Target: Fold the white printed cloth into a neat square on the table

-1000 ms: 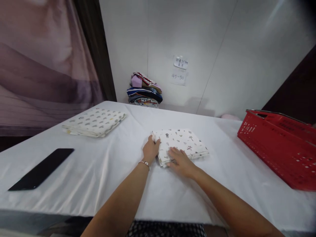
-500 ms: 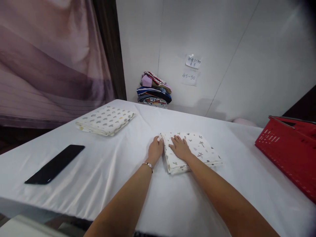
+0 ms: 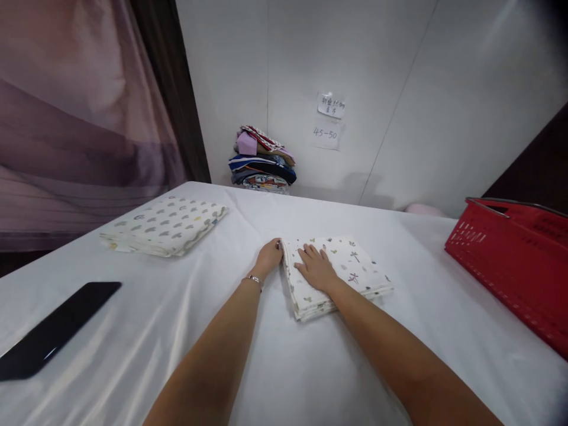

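A folded white cloth (image 3: 350, 260) printed with small plants and leaves lies in layers on the white-covered table (image 3: 284, 367). My right hand (image 3: 317, 267) rests flat on top of it, fingers spread, near its left side. At the far left corner of the cloth, my left hand (image 3: 268, 258) is closed on the edge, its fingertips partly hidden behind the fold. A bracelet (image 3: 252, 278) circles my left wrist. To the left, a second folded cloth (image 3: 164, 225) with grey heart-like shapes lies apart from both hands.
A black flat slab (image 3: 62, 328) lies at the table's left front. On the right stands a red plastic basket (image 3: 510, 266) with a metal handle. Beyond the table, a stack of folded fabrics (image 3: 261, 163) sits against the wall, beside paper notes (image 3: 328, 118). A pinkish curtain (image 3: 80, 118) hangs at left.
The view has turned slightly to the right, so most things sit further left. My left hand has closed around the cloth's corner edge; my right hand stays flat on top.
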{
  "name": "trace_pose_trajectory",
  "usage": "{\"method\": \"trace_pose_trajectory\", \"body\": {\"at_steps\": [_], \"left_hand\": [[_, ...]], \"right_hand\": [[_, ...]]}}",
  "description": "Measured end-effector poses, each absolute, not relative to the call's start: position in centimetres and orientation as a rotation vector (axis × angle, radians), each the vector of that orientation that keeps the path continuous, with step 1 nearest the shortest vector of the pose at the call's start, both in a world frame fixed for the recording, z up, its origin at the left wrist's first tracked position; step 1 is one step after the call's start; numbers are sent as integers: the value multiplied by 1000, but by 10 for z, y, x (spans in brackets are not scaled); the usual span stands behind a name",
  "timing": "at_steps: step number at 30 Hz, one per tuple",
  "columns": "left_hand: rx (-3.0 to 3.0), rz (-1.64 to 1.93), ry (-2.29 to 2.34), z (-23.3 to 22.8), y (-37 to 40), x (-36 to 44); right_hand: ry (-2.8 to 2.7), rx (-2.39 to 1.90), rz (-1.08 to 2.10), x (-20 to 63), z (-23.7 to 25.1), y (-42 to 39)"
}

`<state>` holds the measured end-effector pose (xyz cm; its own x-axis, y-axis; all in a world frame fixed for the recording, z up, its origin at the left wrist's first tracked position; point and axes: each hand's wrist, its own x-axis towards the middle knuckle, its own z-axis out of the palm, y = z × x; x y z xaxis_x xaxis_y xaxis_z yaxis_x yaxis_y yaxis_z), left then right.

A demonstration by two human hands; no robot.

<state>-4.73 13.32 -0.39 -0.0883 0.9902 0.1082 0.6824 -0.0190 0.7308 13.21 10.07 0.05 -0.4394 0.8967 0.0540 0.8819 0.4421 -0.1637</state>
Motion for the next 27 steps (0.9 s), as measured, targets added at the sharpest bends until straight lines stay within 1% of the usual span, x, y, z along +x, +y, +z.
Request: {"method": "trace_pose_trajectory", "body": {"at_steps": [6,9,13,16,18,20,23,25,27], "left_hand": [[1643,907,1992,-4,132,-48],[1604,898,2002,-3,130,-49],[1586,1071,2030,0,124,-49],[1801,1207,1981,6,116,-40],[2077,1128,1851,8,109,-29],[2248,913,1789,7,102,-20],[2263,641,1837,2,96,-13],[2248,580,1851,-1,94,-14],[2246,575,1849,-1,94,-16]], "right_hand": [[-2567,-1559,174,131,0,100],[-2562,-1569,183,130,1,100],[-2554,-1559,185,129,2,100],[-2551,-1567,192,129,2,99],[-2545,-1570,194,129,2,99],[-2545,-1575,205,128,2,99],[-2567,-1580,288,128,9,102],[-2602,-1552,363,131,18,107],[-2597,-1551,361,138,27,115]]}}
